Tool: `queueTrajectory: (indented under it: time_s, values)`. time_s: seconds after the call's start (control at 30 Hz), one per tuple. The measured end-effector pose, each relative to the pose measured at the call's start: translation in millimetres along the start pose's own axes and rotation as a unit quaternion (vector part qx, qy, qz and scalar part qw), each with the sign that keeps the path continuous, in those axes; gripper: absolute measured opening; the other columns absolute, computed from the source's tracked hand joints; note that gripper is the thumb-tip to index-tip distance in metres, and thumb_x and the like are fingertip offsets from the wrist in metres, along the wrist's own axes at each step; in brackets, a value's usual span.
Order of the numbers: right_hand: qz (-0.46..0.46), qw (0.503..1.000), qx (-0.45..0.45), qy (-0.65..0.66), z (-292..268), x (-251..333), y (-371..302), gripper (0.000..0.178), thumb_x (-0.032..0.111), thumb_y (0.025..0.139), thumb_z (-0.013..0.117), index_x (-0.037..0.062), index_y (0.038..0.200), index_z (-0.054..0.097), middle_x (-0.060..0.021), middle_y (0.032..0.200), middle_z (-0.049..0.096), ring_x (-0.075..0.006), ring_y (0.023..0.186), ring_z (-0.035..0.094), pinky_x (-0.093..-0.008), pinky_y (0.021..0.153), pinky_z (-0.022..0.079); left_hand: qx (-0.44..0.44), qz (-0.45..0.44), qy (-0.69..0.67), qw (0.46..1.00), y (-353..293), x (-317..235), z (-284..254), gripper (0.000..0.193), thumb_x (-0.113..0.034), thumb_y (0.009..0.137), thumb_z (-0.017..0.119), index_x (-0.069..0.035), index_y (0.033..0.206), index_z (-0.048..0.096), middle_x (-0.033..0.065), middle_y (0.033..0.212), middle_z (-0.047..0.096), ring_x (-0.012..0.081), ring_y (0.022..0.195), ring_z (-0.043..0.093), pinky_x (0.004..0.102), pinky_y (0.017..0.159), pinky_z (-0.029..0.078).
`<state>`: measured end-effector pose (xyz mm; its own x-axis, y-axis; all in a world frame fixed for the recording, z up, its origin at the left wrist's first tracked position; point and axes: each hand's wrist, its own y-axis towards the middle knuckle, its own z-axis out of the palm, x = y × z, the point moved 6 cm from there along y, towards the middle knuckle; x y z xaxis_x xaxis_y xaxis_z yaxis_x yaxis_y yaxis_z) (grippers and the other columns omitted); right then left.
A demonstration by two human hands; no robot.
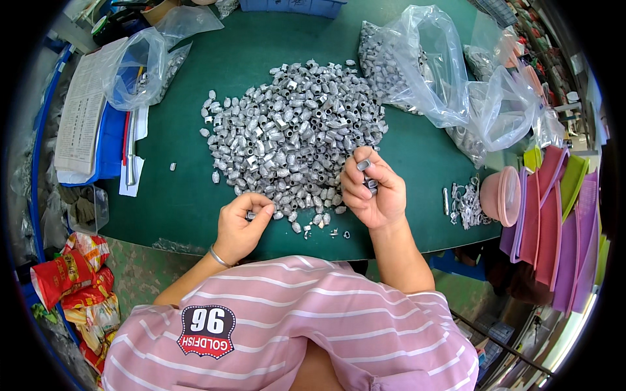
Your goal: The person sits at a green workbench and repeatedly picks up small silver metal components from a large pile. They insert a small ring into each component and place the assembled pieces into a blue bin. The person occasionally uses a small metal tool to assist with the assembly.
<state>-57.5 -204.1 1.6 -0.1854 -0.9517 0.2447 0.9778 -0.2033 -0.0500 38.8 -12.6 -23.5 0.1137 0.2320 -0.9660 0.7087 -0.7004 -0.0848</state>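
Observation:
A broad heap of small grey metal barrel-shaped hollow pieces (pixel 287 130) lies on the green tabletop (pixel 176 215). At its near edge my left hand (pixel 241 227) is closed, thumb against fingers, with a small metal piece (pixel 251 216) showing between them. My right hand (pixel 379 199) is raised at the heap's right front corner, fingers curled. Between its thumb and forefinger sits one hollow metal piece (pixel 364 165), its opening visible; more metal pieces (pixel 372 185) rest in the same fingers. Several loose pieces and small broken bits (pixel 308 229) lie between my hands.
Clear plastic bags of metal pieces (pixel 391 62) stand at the far right; another bag (pixel 140 72) is at the far left by a blue tray (pixel 114 146) with papers. Small metal parts (pixel 466 203) lie beside a pink tub (pixel 501 195). A blue crate (pixel 293 6) borders the back.

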Motion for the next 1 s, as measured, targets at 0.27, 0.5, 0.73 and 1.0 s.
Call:
queueTrajectory:
  time_s: [0.27,0.5,0.73,1.0]
  values:
    - [-0.045,0.994,-0.042,-0.094,5,1,-2,0.018,0.004,0.083,0.052,0.0010,0.101,0.055,-0.0134,0.082,0.056,-0.0144,0.060,0.048,-0.0201,0.042,0.036,-0.019,0.010,-0.007,1.000,-1,0,-1,0.007,-0.006,0.079,0.065,0.000,0.083,0.063,0.0043,0.073,0.064,0.0089,0.066,0.058,0.0230,0.061,0.046]
    - [-0.252,0.570,-0.072,-0.778,35,2,17,0.011,0.002,0.075,0.068,0.0048,0.085,0.067,-0.0050,0.068,0.058,-0.0163,0.061,0.056,-0.0285,0.053,0.045,-0.009,0.018,-0.003,1.000,1,0,0,0.008,-0.008,0.081,0.064,-0.001,0.084,0.062,0.0020,0.073,0.062,0.0070,0.066,0.054,0.0220,0.061,0.044]
    - [-0.241,0.404,-0.031,-0.882,41,-15,31,0.018,0.006,0.075,0.066,0.0072,0.092,0.062,-0.0075,0.074,0.057,-0.0235,0.064,0.056,-0.0329,0.056,0.047,-0.014,0.016,-0.009,1.000,-1,-1,-1,0.008,-0.008,0.081,0.064,-0.001,0.083,0.062,0.0026,0.074,0.063,0.0075,0.066,0.054,0.0223,0.062,0.044]
    - [-0.012,0.927,-0.048,-0.373,8,-15,13,0.019,0.008,0.087,0.058,0.0038,0.106,0.053,-0.0097,0.083,0.062,-0.0078,0.055,0.047,-0.0191,0.045,0.036,-0.018,0.023,-0.003,1.000,0,-4,0,0.007,-0.007,0.080,0.064,-0.001,0.082,0.062,0.0030,0.073,0.062,0.0084,0.066,0.054,0.0226,0.062,0.044]
